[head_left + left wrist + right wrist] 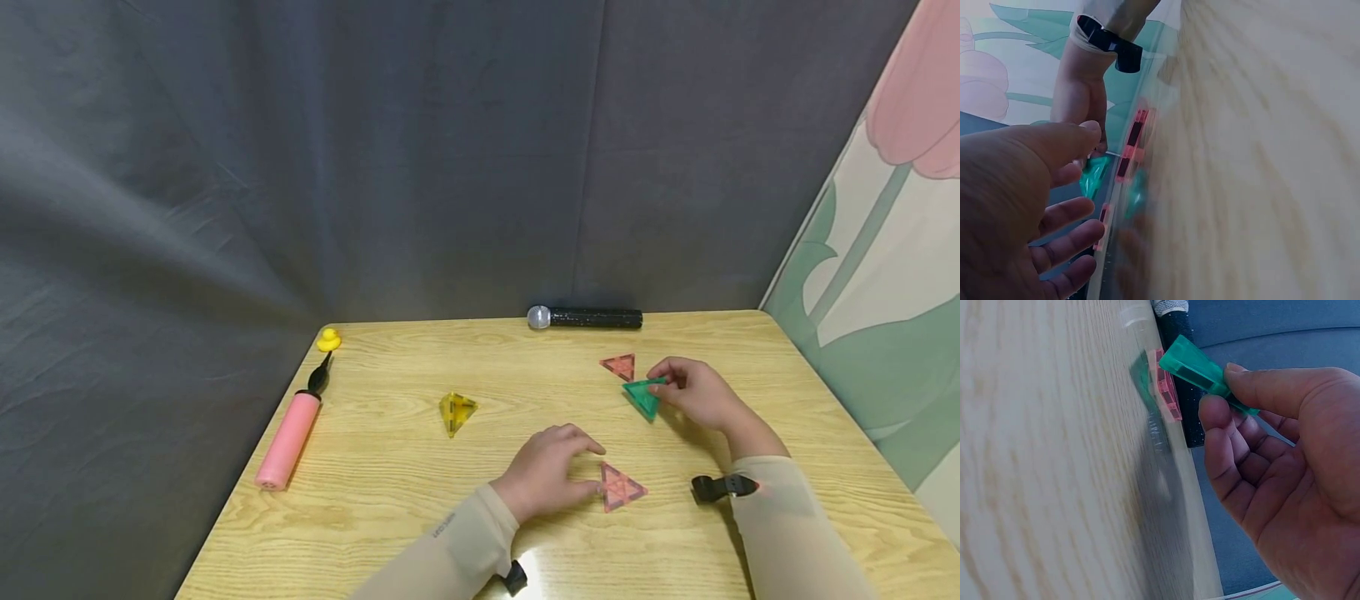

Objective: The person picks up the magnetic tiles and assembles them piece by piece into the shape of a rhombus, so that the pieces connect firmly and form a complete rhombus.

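My right hand (697,393) pinches a green translucent triangular tile (645,397) between thumb and fingers. In the right wrist view the green tile (1194,367) is held tilted above the table. Just behind it lies a red triangular tile (621,366). My left hand (553,472) is spread beside a pink triangular tile (622,487) lying flat on the table. Its thumb is at that tile's left edge; whether it touches cannot be told. In the left wrist view the left hand's fingers (1066,244) are loosely bent and hold nothing.
A yellow pyramid-like piece (456,412) stands left of centre on the wooden table (390,533). At the left edge are a pink hand pump (288,442) and a yellow toy duck (328,339). A black microphone (592,317) lies along the back edge, before a dark curtain (450,167).
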The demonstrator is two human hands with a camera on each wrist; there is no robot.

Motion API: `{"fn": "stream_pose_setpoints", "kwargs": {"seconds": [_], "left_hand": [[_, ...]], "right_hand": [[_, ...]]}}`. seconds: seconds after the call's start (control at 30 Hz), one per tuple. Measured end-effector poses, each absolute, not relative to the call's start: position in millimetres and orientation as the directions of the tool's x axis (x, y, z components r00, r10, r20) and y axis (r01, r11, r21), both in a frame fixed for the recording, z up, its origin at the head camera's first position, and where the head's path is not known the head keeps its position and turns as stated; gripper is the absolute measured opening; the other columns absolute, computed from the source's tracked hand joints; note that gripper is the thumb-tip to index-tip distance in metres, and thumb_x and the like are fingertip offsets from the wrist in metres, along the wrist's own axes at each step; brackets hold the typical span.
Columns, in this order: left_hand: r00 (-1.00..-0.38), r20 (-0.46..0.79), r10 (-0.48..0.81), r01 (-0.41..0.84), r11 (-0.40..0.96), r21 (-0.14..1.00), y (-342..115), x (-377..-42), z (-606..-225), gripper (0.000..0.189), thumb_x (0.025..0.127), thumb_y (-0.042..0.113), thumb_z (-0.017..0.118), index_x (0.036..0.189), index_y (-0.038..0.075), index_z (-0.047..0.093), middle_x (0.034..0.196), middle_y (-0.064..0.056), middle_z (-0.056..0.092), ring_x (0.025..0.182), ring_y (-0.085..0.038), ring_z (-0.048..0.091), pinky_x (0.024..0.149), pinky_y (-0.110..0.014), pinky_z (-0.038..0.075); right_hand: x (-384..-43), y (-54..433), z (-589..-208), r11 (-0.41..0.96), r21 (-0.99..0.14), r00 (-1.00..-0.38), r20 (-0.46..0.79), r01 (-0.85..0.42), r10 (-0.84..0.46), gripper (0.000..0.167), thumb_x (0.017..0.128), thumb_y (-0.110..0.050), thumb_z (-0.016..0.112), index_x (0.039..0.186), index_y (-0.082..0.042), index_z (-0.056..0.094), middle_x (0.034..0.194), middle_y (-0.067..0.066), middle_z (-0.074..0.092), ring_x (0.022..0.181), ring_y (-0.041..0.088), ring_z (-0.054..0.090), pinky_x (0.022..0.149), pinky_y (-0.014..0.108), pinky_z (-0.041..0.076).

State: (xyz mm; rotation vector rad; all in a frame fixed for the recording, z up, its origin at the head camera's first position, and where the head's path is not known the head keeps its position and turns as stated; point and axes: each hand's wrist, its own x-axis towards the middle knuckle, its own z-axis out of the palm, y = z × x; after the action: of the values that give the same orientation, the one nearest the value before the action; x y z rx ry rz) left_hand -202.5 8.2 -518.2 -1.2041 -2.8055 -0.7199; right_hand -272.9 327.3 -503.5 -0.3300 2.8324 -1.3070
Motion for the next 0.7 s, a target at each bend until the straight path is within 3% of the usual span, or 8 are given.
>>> {"fn": "stream_pose_setpoints", "kwargs": {"seconds": [0.7], "left_hand": [[-0.626, 0.176, 0.759, 0.765, 0.556, 0.324, 28, -196, -522, 0.032, 0.092, 0.048, 0.08, 0.121, 0.036, 0.074, 0.121, 0.022, 0.06, 0.111, 0.003, 0.055, 0.097, -0.016, 0.043]], "right_hand": [[-273, 327, -503, 0.638, -0.751, -0.983, 0.081, -0.17, -0.167, 0.018, 0.103, -0.01, 0.068, 0.117, 0.0, 0.067, 0.093, 0.012, 0.061, 0.078, 0.022, 0.054, 0.062, 0.028, 0.05]]}}
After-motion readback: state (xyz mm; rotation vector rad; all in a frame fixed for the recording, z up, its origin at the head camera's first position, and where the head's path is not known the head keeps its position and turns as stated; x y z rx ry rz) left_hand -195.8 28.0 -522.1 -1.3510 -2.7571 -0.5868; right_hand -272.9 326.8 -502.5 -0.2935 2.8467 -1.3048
